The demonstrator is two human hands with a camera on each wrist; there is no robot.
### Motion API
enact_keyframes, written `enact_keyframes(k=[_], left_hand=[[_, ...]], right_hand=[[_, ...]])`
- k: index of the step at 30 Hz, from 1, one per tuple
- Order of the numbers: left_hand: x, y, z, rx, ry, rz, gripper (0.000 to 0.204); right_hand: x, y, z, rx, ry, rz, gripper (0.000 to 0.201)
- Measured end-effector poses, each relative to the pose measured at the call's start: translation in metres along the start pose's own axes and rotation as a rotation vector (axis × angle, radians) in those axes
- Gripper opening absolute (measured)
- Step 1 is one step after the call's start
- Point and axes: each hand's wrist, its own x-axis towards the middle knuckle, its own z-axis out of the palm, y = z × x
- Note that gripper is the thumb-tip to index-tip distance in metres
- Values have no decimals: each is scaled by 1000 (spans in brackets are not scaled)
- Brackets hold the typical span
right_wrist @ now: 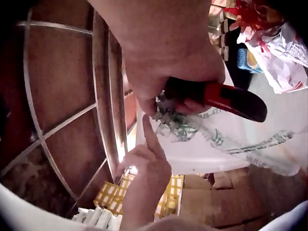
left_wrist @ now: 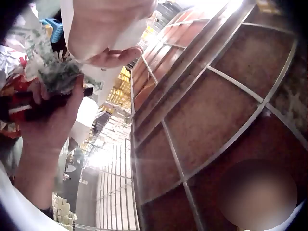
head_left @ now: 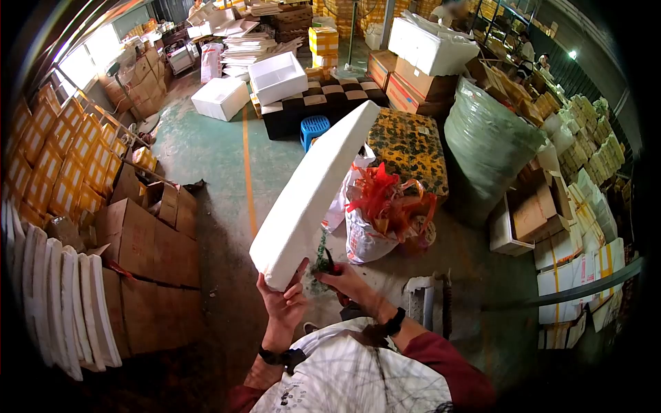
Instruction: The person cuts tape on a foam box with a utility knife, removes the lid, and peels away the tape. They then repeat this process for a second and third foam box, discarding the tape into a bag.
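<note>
A long white foam box (head_left: 313, 196) stands tilted up in front of me. My left hand (head_left: 284, 303) grips its lower end, and in the right wrist view that left hand (right_wrist: 144, 168) has its index finger pointing up along the foam. In my right hand (head_left: 348, 283) is a tool with a red and black handle (right_wrist: 231, 98); its working end is hidden. Crumpled clear tape with green print (right_wrist: 180, 127) bunches at the right fingers, and a strip trails off across the box. The same tape (left_wrist: 57, 72) shows above the right hand in the left wrist view.
A white bag of red plastic strips (head_left: 375, 220) stands beyond my right hand. A blue stool (head_left: 315, 127) and a patterned cushioned block (head_left: 410, 148) lie farther back. Cardboard boxes (head_left: 155, 241) and foam lids (head_left: 65, 296) line the left. A big green sack (head_left: 485, 148) stands right.
</note>
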Motion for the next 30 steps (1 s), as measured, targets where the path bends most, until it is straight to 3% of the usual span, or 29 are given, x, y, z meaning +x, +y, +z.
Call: enact_keyframes(k=[2,5,6,9,14,18,22,25,26,30], left_hand=[[1,1,-3,-6,-15,-18,89],[1,-2,-4,-47,-35,-54,91],[0,-3,-3,-73,-31,-65,92],[-2,-6,-1,-98,-17,-82,93],[-4,-8,-5,-152,-26,-128,94],[-3,-10,4,-135,-26,-144,92],[-5,-3,-1,-61,-20,-152,90],[-6,-1,0,-71,6,-125,90],[-7,0,-1,-83,3,-129,90],[-8,5,1,29,42,-31,90]], right_hand=[[-13,-24,13,10,-42,-65,24],[-18,-34,18,-48,-42,64,20],[-18,-35,21,-24,-17,-12,17],[-12,-27,18,1,79,-21,13],[-10,-19,22,35,213,-143,8],[12,11,15,161,380,-404,6],[9,16,-13,96,580,-293,13],[-6,4,-23,166,614,-331,13],[-10,8,-33,51,650,-209,9],[-24,14,-54,17,609,-259,12]])
